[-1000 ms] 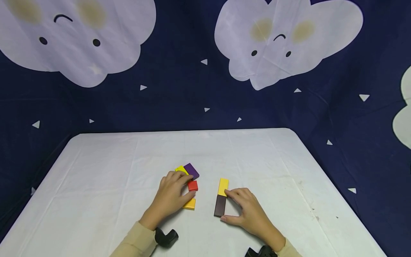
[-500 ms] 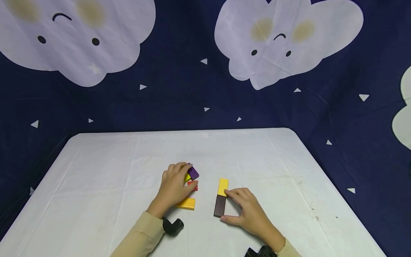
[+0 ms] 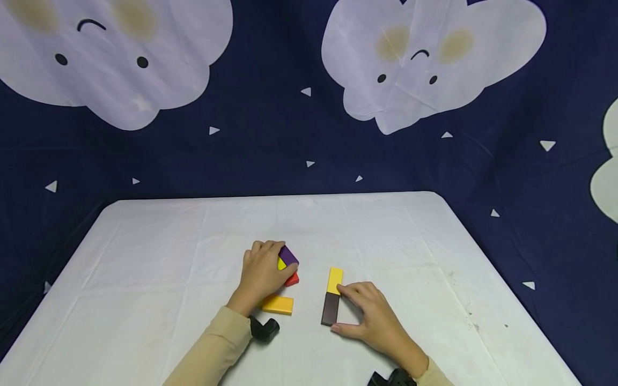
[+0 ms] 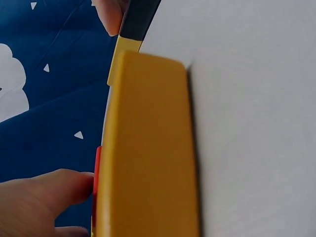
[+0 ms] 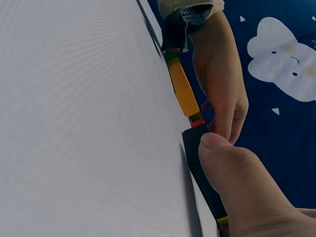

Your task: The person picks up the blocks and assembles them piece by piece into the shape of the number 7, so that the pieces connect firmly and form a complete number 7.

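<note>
My left hand [image 3: 263, 274] curls over a small group of toy blocks: a purple block [image 3: 291, 255], a bright yellow block [image 3: 281, 264] and a red block [image 3: 292, 279]. Its fingertips lie at the group's far end, its thumb at the near right. In the left wrist view the thumb touches the red block. The palm hides part of the group. Close below lies an orange-yellow block [image 3: 278, 305]. My right hand [image 3: 374, 317] holds a dark brown block [image 3: 330, 309], thumb at its near end, fingertip where it meets another yellow block [image 3: 335, 280].
Everything lies on a white table [image 3: 159, 252] with a rounded far edge. Behind hangs a dark blue cloth [image 3: 270, 145] printed with clouds and triangles. Black wrist devices [image 3: 264, 329] sit by both sleeves. A green bit [image 5: 171, 56] shows beyond the orange-yellow block in the right wrist view.
My left hand has shifted away from me, uncovering more of the orange-yellow block. The red block has turned and sits closer to the purple one. My right hand has stayed put.
</note>
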{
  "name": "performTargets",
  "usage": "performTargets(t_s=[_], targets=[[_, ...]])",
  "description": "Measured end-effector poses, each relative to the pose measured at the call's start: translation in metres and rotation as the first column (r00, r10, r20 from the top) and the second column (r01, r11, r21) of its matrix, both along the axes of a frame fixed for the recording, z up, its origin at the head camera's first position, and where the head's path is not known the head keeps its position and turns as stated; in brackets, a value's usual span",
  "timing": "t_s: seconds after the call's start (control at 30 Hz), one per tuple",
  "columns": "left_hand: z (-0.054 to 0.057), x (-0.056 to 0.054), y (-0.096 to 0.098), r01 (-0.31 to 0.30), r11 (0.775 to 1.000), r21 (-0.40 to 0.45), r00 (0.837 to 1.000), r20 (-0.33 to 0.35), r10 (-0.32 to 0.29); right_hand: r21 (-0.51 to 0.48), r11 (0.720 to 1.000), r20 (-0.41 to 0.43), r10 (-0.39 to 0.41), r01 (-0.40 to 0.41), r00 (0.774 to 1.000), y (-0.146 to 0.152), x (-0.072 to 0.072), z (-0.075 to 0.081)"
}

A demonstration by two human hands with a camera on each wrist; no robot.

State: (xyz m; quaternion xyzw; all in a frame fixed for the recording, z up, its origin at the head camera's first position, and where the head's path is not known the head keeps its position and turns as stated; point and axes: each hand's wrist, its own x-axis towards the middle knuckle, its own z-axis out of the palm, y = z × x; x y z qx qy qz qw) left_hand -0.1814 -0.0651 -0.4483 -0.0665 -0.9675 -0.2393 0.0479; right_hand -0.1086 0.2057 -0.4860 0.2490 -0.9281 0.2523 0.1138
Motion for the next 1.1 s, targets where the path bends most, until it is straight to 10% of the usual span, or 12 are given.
performTargets(t_s=[0.63,1.1], targets=[[0.005,-0.008,0.000,0.053,0.997,0.053,0.996,0.068,-0.056,0.002,1.000,0.009,-0.005,0.005,1.000,0.000,0.001,0.002],[0.005,-0.011,0.007,-0.030,0.999,0.021,0.998,0.054,0.029,0.006,1.000,0.005,-0.004,0.004,1.000,-0.001,0.001,0.002]])
